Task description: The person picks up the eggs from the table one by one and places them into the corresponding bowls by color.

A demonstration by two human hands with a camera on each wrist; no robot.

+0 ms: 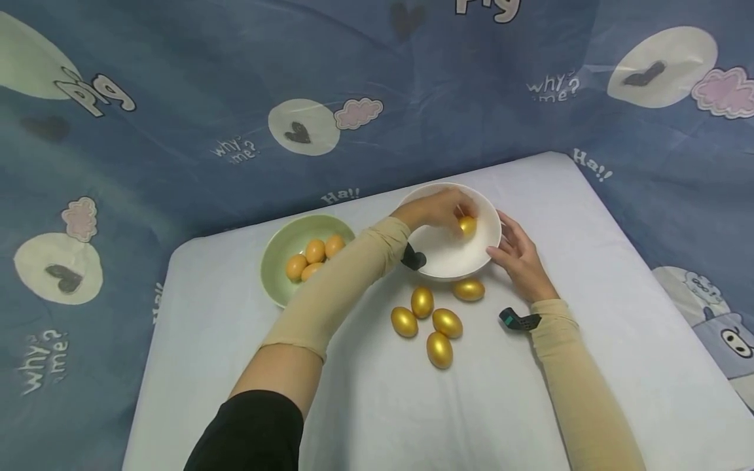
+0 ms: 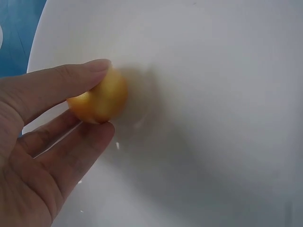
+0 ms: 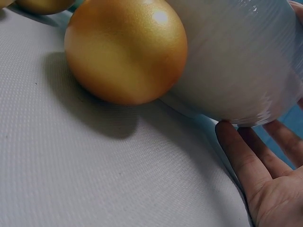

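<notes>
My left hand (image 1: 442,209) reaches into a white bowl (image 1: 438,261). Its thumb and fingers pinch a golden egg (image 2: 102,99) just over the inside of the bowl, as the left wrist view shows. At the bowl's right side is my right hand (image 1: 521,261), its spread fingers (image 3: 251,168) and thumb against the outer wall. Several more golden eggs lie on the white cloth in front of the bowl. The nearest one to it, a golden egg (image 1: 468,290), looks large in the right wrist view.
Left of the white bowl stands a green bowl (image 1: 272,268) with several light brown eggs (image 1: 315,250) in it; my left forearm crosses over its right side. The table (image 1: 206,347) has a white cover. A blue printed curtain (image 1: 194,85) hangs behind.
</notes>
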